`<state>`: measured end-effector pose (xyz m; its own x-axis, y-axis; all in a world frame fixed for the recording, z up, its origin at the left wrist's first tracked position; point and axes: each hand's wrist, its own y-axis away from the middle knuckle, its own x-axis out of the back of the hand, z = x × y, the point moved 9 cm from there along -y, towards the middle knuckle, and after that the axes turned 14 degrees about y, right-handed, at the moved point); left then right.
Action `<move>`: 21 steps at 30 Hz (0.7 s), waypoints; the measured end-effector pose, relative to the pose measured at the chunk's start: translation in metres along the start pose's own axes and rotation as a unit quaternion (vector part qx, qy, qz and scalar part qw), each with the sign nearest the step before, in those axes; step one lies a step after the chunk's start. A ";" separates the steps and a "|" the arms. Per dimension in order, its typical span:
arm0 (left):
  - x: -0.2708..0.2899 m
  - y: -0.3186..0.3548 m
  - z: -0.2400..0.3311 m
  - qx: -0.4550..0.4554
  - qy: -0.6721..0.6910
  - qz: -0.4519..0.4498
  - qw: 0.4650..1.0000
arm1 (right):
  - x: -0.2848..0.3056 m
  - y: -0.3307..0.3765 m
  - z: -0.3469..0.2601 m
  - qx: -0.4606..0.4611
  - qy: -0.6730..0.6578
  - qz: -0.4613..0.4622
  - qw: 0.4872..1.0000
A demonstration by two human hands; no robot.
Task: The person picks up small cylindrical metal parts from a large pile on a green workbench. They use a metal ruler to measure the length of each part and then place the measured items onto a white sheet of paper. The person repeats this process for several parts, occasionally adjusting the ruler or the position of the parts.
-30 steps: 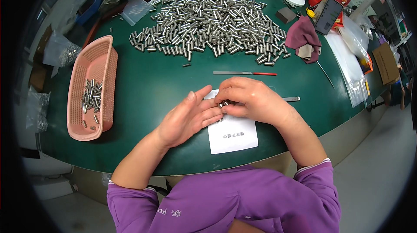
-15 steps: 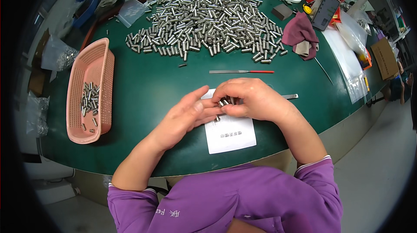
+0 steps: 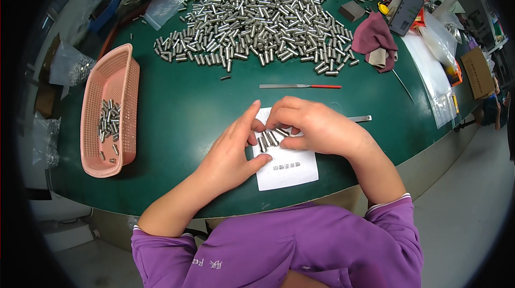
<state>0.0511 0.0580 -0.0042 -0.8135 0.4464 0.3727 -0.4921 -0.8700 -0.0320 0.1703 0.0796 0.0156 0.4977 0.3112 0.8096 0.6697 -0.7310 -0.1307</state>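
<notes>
Several short metal pins (image 3: 266,141) lie side by side on a white paper sheet (image 3: 289,178) with print on it, between my two hands. My left hand (image 3: 228,148) is curved along their left side, thumb and fingers apart. From the right, my right hand (image 3: 308,127) reaches over them, its fingertips and thumb spread around the pins' right end. Whether its fingertips touch the pins is hard to see. Beyond the sheet is a large heap of similar metal pins (image 3: 252,25) on the green tabletop (image 3: 177,111).
At the left stands a pink plastic basket (image 3: 133,111) with some pins inside. A flat file with a red handle (image 3: 322,86) lies beyond my hands. A metal strip (image 3: 362,119) is right of them. Farther right are a maroon cloth (image 3: 373,35), a phone (image 3: 406,13) and plastic bags (image 3: 440,44).
The pins bunched in my fingers are now laid in a row on the sheet. My left hand has turned from palm-up to standing beside them, and the right hand's fingers have spread.
</notes>
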 end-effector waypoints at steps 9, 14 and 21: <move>0.000 0.002 0.002 -0.007 -0.006 -0.003 1.000 | 0.008 0.002 0.008 -0.053 0.097 -0.050 0.993; -0.002 0.002 0.007 -0.018 0.009 -0.011 1.000 | 0.007 0.000 0.001 -0.022 0.081 -0.032 0.996; -0.005 0.003 0.008 -0.031 0.008 -0.023 0.999 | 0.004 -0.002 0.000 0.002 0.085 -0.018 0.996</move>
<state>0.0560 0.0510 0.0015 -0.7948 0.4889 0.3595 -0.5463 -0.8344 -0.0733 0.1708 0.0827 0.0193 0.3725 0.2299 0.8991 0.6874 -0.7192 -0.1009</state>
